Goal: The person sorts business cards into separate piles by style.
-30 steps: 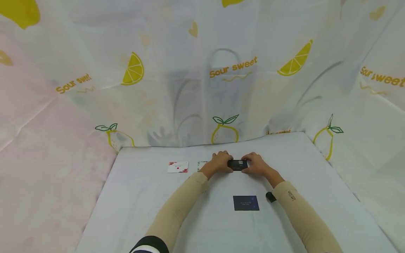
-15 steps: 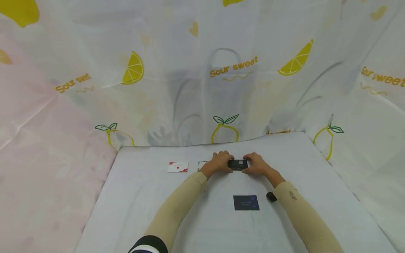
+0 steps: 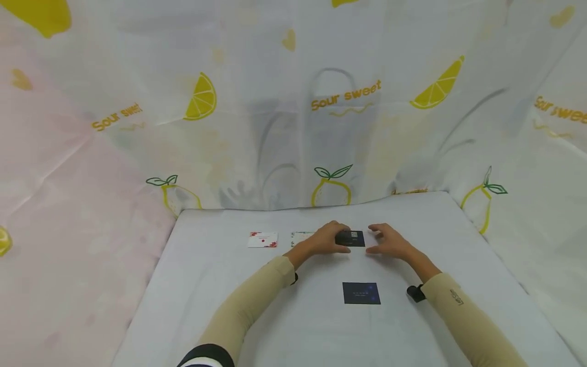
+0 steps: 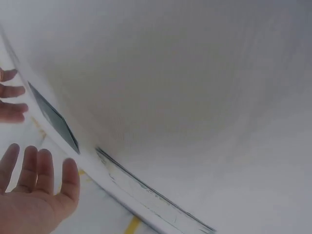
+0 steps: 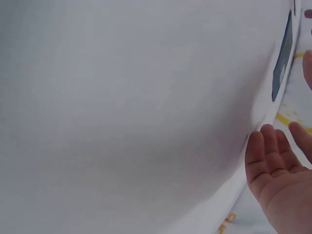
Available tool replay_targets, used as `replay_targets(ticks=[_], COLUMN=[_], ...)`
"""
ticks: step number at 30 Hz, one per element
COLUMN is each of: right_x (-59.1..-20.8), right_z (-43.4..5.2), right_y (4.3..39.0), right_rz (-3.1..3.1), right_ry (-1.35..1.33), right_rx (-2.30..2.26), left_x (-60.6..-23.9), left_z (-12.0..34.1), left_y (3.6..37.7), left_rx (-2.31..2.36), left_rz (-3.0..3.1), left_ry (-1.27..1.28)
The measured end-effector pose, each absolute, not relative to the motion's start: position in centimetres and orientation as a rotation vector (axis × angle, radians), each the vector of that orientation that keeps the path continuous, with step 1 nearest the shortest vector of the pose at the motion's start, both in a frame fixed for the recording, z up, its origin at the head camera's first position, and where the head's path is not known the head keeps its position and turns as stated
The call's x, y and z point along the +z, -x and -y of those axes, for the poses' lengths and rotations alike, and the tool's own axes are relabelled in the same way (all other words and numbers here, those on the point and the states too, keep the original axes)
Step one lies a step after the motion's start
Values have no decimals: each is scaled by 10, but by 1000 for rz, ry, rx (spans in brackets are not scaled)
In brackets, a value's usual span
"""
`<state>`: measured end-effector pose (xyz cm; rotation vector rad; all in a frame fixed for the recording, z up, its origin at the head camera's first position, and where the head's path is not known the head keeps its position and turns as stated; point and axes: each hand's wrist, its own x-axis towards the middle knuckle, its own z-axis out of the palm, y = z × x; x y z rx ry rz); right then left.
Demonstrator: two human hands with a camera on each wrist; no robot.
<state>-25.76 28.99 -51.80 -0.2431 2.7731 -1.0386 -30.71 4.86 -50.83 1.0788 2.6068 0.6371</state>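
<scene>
A black card (image 3: 355, 238) with a small pale square printed on it lies flat at the back of the table, between the two hands. My left hand (image 3: 326, 238) is at its left end, fingers spread and overlapping it in the head view. To its right, my right hand (image 3: 389, 241) is apart from the card, fingers loosely bent with nothing between them. In the left wrist view the card (image 4: 54, 119) lies flat beyond the left hand (image 4: 39, 187), whose fingers are extended. The right wrist view shows the right hand (image 5: 278, 170) with relaxed fingers, the card (image 5: 282, 58) beyond it.
Left of the black card lies a white card with a leafy border (image 3: 300, 237), partly behind the left hand. Farther left is a white card with red corners (image 3: 263, 239). A dark blue card (image 3: 361, 293) lies nearer the front. A lemon-print curtain (image 3: 257, 142) hangs behind the table.
Both hands have let go of the black card, which now lies flat on the table. The right hand has drawn away to the right, and the left hand's fingers have spread wider.
</scene>
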Motion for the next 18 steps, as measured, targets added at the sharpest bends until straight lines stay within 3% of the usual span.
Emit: replay_targets(ticks=[10,18], right_x=[-522,-529], right_z=[-287,-283], right_y=[222,202], right_rz=[-2766,-2713], right_ry=[228,225], right_rx=[-1088,-1160], left_x=[-510,-513], left_z=[-30,-14], left_y=[264,244], left_rx=[751,772], left_rz=[-2448,-2440], left_ry=[-1136,-1011])
